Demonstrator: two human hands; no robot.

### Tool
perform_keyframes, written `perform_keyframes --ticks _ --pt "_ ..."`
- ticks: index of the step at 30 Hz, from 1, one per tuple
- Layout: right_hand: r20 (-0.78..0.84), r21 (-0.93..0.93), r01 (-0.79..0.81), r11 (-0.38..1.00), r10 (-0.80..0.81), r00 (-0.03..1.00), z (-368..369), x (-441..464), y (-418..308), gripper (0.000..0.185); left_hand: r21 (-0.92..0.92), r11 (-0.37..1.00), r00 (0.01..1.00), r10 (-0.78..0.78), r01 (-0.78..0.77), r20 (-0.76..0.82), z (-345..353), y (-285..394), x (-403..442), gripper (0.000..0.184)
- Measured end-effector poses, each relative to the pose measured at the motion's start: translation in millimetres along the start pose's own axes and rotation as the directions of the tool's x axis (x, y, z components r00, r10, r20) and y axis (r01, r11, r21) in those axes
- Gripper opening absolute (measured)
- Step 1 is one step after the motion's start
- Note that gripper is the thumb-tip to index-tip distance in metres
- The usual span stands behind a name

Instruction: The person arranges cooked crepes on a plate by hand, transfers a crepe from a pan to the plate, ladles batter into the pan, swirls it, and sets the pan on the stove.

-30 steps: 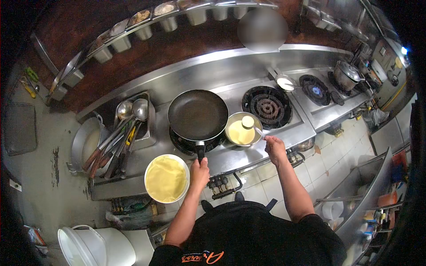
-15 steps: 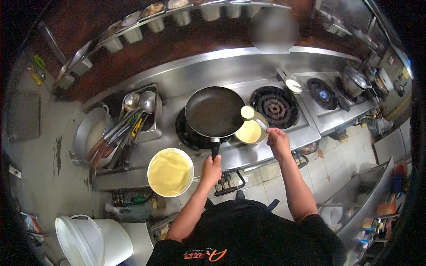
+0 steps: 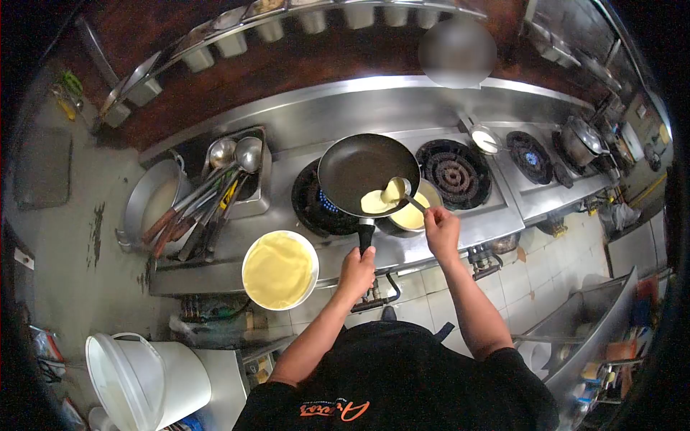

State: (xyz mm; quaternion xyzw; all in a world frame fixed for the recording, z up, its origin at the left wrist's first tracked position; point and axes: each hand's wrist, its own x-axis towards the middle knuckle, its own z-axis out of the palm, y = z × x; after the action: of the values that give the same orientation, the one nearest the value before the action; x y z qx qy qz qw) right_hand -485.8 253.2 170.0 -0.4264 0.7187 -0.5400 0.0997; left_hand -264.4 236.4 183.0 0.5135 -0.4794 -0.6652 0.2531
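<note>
My left hand (image 3: 357,273) is closed around the black handle of a frying pan (image 3: 356,165), tilted and lifted partly off the left burner (image 3: 305,197). In my right hand (image 3: 441,233) is a small ladle (image 3: 410,192), tipped over the pan's lower right side. Pale yellow batter (image 3: 375,203) runs from it and spreads on the dark pan. Partly hidden under the pan edge stands a bowl (image 3: 435,192) with more batter. Left of my left hand, a stack of thin yellow crepes (image 3: 279,270) lies on a round white dish (image 3: 315,260).
Several ladles (image 3: 248,154) rest in a metal container (image 3: 262,194) beside a large pot (image 3: 151,197). To the right are a bare burner (image 3: 454,174), a lit burner (image 3: 530,158) and a lidded pot (image 3: 578,140). A white bucket (image 3: 180,381) stands lower left.
The ladle has moved left from above the batter bowl to over the pan and tipped, and batter now lies in the pan. The pan has shifted and tilted, revealing blue flame under it.
</note>
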Motion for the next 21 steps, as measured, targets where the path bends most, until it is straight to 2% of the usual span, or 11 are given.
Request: perform_keyframes --ticks 1,4,7,10,13,16,17,19,20,21 --pt "0.003 -0.011 0.004 1.0 -0.004 1.0 -1 -2 -8 0.015 -0.007 1.0 1.0 -0.005 0.005 0.002 0 1 -1 0.028" --pt "0.011 -0.196 0.215 0.957 -0.218 0.976 -5 -6 -24 0.009 -0.033 0.999 1.0 -0.007 0.007 0.01 -1 -1 -2 0.028" --pt "0.047 -0.231 0.379 0.896 -0.378 0.924 -6 -10 -36 0.01 -0.042 0.999 1.0 -0.002 0.003 0.023 -2 0 -5 0.028" --pt "0.133 -0.269 0.456 0.848 -0.436 0.89 -6 -13 -37 0.013 -0.069 0.997 0.999 -0.013 0.015 0.03 -4 3 -9 0.027" --pt "0.196 -0.264 0.492 0.829 -0.454 0.869 -10 -14 -44 0.009 -0.105 0.993 0.998 -0.053 0.057 0.039 -6 6 -11 0.026" --pt "0.051 -0.152 0.455 0.877 -0.453 0.89 -2 -11 -37 0.004 -0.108 0.992 0.998 -0.058 0.062 0.037 -9 9 -13 0.026" --pt "0.032 -0.105 0.281 0.954 -0.279 0.96 -1 -11 -37 0.008 -0.125 0.99 0.997 -0.061 0.067 0.052 -10 7 -12 0.027" --pt "0.046 0.08 0.022 0.997 -0.026 0.999 8 -3 -14 0.012 -0.157 0.985 0.995 -0.063 0.076 0.082 -13 1 -8 0.028" --pt "0.071 0.168 -0.112 0.979 0.101 0.992 12 1 -6 0.014 -0.151 0.985 0.994 -0.069 0.08 0.08 -15 3 -9 0.028" --pt "0.198 0.342 -0.39 0.855 0.34 0.919 14 6 2 0.013 -0.145 0.986 0.994 -0.074 0.085 0.079 -16 5 -9 0.027"
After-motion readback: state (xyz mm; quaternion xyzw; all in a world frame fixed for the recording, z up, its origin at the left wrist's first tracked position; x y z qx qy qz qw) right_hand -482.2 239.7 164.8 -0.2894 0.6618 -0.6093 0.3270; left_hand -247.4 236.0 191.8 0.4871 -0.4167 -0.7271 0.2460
